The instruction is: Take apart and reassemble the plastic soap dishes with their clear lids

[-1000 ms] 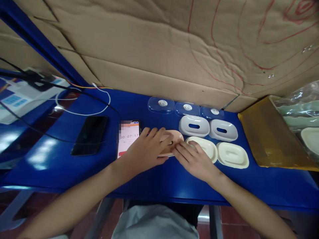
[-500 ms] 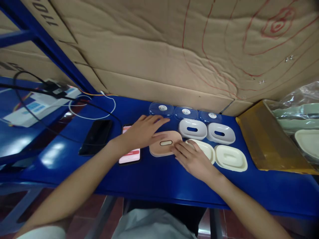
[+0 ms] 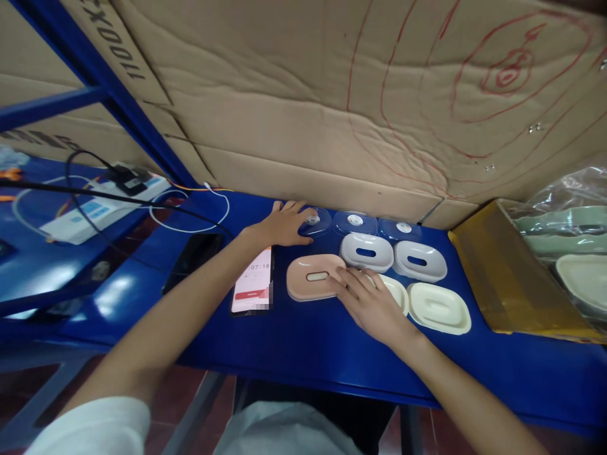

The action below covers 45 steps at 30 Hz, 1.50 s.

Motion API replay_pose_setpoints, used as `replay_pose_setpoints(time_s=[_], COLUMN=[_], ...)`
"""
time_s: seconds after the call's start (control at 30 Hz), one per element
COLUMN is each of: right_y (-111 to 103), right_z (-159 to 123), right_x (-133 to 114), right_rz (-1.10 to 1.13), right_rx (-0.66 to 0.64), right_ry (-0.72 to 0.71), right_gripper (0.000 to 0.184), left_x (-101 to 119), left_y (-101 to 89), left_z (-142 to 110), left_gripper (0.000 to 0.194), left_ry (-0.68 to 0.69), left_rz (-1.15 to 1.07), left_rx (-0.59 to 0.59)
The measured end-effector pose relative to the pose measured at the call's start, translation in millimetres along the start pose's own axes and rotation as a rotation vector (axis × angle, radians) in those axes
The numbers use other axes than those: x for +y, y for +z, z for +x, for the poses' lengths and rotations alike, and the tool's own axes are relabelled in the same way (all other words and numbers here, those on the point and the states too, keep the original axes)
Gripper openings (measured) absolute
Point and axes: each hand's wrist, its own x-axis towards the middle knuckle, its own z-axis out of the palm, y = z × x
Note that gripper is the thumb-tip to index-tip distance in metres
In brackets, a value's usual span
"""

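My left hand (image 3: 287, 225) reaches to the back row, fingers spread, at the left end of a clear oval lid (image 3: 318, 222) with a round white sticker. It partly hides that lid. Nearer me lies a peach oval dish (image 3: 303, 268), its central slot showing a pale piece inside. My right hand (image 3: 372, 303) lies with fingers stretched over the dish's right end. Beneath that hand is a cream oval tray (image 3: 396, 292), partly covered; a second cream tray (image 3: 439, 308) sits to its right. Two white slotted dishes (image 3: 366, 243) stand behind.
Two more clear lids (image 3: 355, 222) continue the back row. A phone (image 3: 249, 294) with a lit screen and a dark device (image 3: 190, 259) lie left. A power strip (image 3: 95, 212) with cables is farther left. An open cardboard box (image 3: 493, 272) stands right; cardboard walls the back.
My left hand has moved from above the peach dish back and left to the leftmost clear lid. My right hand stays at the dish's right end. The view has shifted slightly.
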Motion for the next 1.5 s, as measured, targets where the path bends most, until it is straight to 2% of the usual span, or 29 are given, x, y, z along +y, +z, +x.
replay_pose_setpoints(time_s=[0.1,0.17,0.27,0.33,0.43,0.5,0.7,1.0,1.2,1.5], right_y=[-4.5,-8.2,-11.6,-11.4,-8.2,-5.6,-2.3,-0.4,-0.9,-1.3], right_z=[-1.2,-1.7,-2.5,-3.0,-2.6,-1.5,0.3,-2.4,-3.6,-3.5], right_x=[3.7,6.6,11.5,14.0,14.1,12.1,11.1,15.9,18.0,15.2], right_rz=[-0.009,0.003,0.037,0.062,0.092,0.104,0.15,0.148,0.162,0.186], right_rx=[0.039,0.067,0.094,0.096,0.087,0.075,0.02,0.03,0.033,0.011], right_ry=[0.034,0.059,0.1,0.123,0.122,0.101,0.085,0.097,0.1,0.089], right_gripper=[0.052,0.051,0.053,0.054,0.051,0.051,0.052,0.053,0.052,0.057], left_x=[4.4,12.1,31.7,46.2,63.7,71.0,77.1,76.5,79.2,74.4], left_y=[-0.8,-3.3,-5.8,-4.0,4.3,11.6,26.1,29.4,41.1,40.9], left_z=[-5.0,-17.0,-50.4,-77.0,-108.5,-119.0,-121.8,-122.2,-117.6,-123.8], left_gripper=[0.065,0.062,0.058,0.053,0.052,0.055,0.058,0.052,0.065,0.059], left_ry=[-0.029,-0.037,-0.023,0.048,0.134,0.162,0.182,0.228,0.217,0.214], left_rz=[-0.053,-0.082,-0.103,-0.12,-0.101,-0.09,-0.106,-0.076,-0.039,-0.071], left_rx=[0.027,0.065,0.149,0.203,0.193,0.183,0.224,0.192,0.222,0.252])
